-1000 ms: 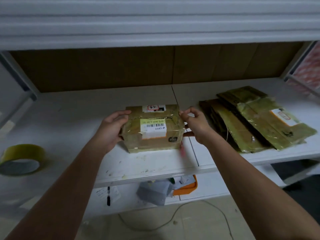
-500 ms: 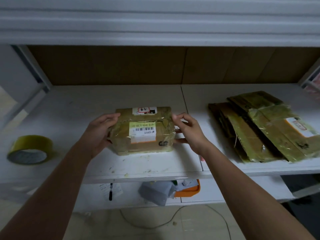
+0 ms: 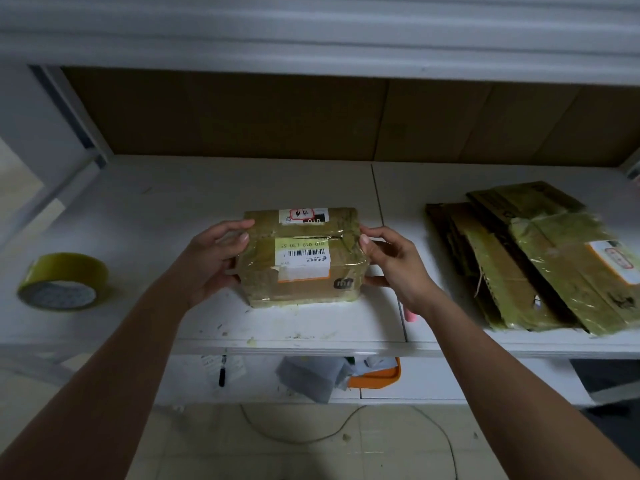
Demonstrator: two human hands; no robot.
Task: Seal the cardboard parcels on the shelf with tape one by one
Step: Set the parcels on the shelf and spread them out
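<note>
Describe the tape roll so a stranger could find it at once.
Look at the white shelf with the parcel at its middle. Far left of that, alone near the shelf's edge, lies the tape roll. It is the only round, yellowish thing there.

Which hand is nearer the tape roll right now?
Left. The left hand holds the left end of the parcel, on the side toward the tape roll at the shelf's left. The right hand holds the parcel's far end.
</note>
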